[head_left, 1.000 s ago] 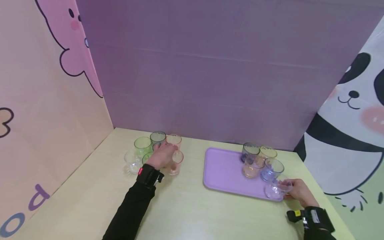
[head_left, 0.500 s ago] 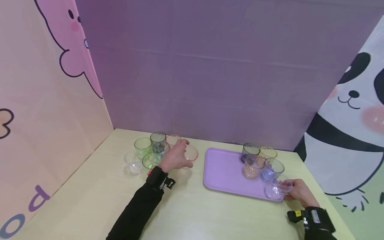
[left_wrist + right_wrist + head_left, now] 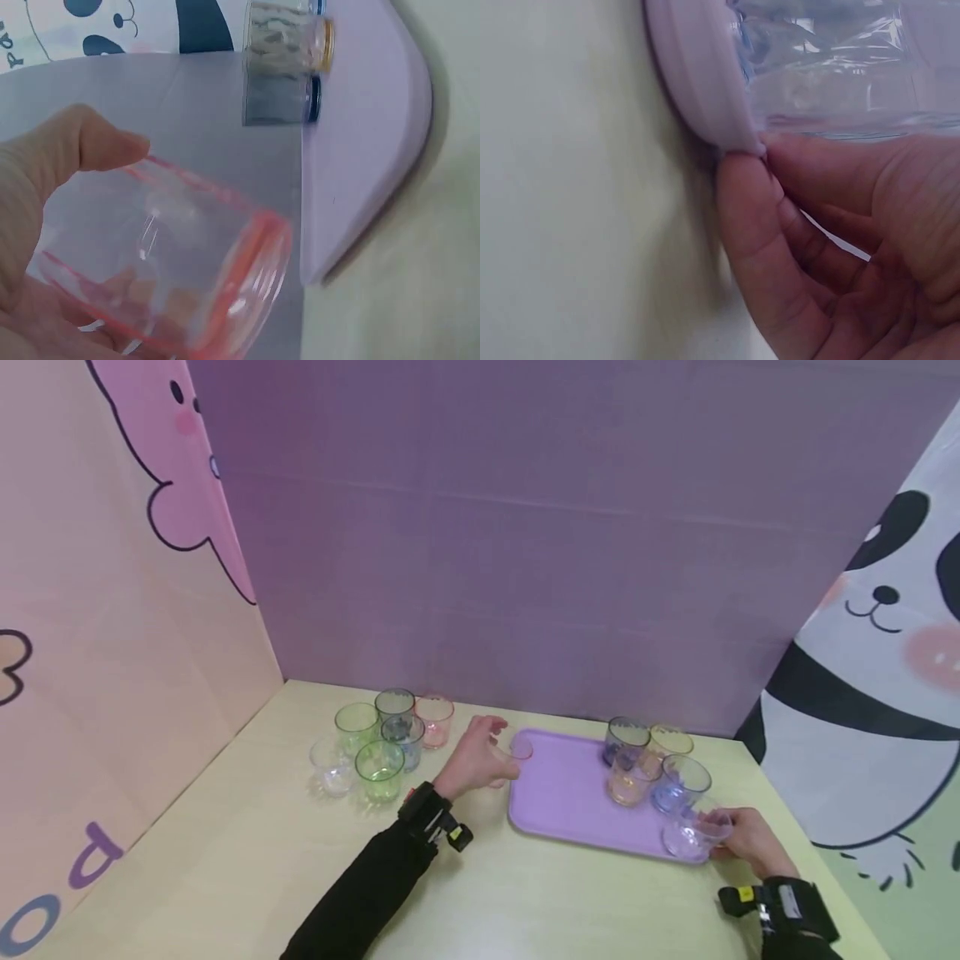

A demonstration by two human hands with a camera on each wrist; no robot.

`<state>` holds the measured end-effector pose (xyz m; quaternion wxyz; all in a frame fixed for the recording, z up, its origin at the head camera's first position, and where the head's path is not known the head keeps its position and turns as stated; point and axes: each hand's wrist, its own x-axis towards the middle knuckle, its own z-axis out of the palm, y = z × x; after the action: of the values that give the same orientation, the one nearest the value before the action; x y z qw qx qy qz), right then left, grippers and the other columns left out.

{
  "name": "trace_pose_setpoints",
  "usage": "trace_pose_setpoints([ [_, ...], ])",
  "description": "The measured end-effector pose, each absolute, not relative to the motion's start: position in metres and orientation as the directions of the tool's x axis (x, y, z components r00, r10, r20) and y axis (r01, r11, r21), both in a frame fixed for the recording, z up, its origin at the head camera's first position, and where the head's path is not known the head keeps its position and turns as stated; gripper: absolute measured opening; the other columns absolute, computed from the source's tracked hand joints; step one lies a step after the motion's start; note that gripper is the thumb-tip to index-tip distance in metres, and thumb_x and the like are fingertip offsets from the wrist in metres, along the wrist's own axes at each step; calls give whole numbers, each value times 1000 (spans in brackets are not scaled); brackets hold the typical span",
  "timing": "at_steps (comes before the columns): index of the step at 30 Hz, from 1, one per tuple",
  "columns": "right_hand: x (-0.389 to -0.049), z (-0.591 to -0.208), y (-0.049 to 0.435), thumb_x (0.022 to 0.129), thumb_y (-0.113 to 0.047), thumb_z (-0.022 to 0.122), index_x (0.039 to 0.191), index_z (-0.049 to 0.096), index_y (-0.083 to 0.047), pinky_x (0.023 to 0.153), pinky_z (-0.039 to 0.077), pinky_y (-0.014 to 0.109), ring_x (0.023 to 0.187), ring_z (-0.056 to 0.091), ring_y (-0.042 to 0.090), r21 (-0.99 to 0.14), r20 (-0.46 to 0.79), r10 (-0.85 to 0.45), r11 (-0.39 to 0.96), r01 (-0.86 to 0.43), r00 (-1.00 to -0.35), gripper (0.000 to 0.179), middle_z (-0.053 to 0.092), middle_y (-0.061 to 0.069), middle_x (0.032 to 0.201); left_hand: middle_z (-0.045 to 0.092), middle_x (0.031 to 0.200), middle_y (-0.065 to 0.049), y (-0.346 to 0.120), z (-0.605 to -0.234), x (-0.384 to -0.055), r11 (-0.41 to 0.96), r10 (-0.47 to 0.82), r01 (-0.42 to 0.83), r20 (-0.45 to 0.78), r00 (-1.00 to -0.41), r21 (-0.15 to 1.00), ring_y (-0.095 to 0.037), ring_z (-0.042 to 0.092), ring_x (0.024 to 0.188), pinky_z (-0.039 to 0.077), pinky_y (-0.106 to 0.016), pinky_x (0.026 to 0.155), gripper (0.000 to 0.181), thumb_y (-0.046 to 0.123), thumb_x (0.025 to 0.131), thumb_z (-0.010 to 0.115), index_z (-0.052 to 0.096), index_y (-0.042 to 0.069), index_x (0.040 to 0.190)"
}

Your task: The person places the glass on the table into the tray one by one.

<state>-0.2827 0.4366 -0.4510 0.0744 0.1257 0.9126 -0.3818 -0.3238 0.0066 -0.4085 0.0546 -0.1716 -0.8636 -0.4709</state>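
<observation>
Pale counter (image 3: pixel 480 902), and the left hand (image 3: pixel 476 762) just swung the pink glass it's gripping from the left cluster (image 3: pixel 380 777) to the purple tray's (image 3: pixel 562 789) left edge, so that cluster's one down; right hand (image 3: pixel 753 839) pinches the near-right corner.

Pale table (image 3: pixel 480 893): lilac tray (image 3: pixel 562 789) toward right, six glasses (image 3: pixel 380 770) clustered left.

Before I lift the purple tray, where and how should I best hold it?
Hold the tray by its raised rim, probably at both short ends, coming from left and right: it lies flat, and glasses crowd its right half, so that side likely weighs more.
</observation>
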Motion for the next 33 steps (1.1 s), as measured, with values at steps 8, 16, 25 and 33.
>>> trace_pose_setpoints([
  [8, -284, -451, 436, 65, -45, 73, 97, 62, 4, 59, 50, 30, 69, 54, 17, -679, -212, 154, 687, 259, -965, 59, 63, 4, 82, 54, 115, -9, 28, -408, -321, 289, 293, 314, 229, -928, 904, -25, 50, 103, 48, -28, 76, 69, 7, 60, 74, 41, 14, 120],
  [16, -282, -452, 436, 68, -42, 72, 96, 62, 5, 59, 51, 30, 68, 54, 17, -680, -215, 162, 683, 267, -963, 56, 62, 5, 80, 52, 110, -5, 63, -415, -315, 228, 329, 244, 161, -931, 943, -25, 51, 100, 49, -26, 67, 70, 7, 60, 77, 43, 13, 121],
  [25, -280, -453, 438, 69, -39, 73, 98, 62, 5, 58, 51, 30, 69, 54, 17, -692, -218, 155, 672, 264, -964, 54, 63, 7, 84, 57, 104, -2, 109, -433, -306, 275, 371, 205, 93, -924, 939, -13, 53, 92, 49, -21, 63, 68, 10, 56, 80, 47, 22, 115],
  [33, -280, -453, 437, 70, -39, 72, 98, 62, 4, 61, 52, 30, 71, 56, 16, -689, -218, 138, 680, 252, -966, 52, 63, 7, 87, 57, 107, 0, 140, -439, -294, 331, 336, 171, 54, -940, 928, -12, 53, 94, 47, -19, 70, 67, 13, 54, 81, 49, 19, 113],
])
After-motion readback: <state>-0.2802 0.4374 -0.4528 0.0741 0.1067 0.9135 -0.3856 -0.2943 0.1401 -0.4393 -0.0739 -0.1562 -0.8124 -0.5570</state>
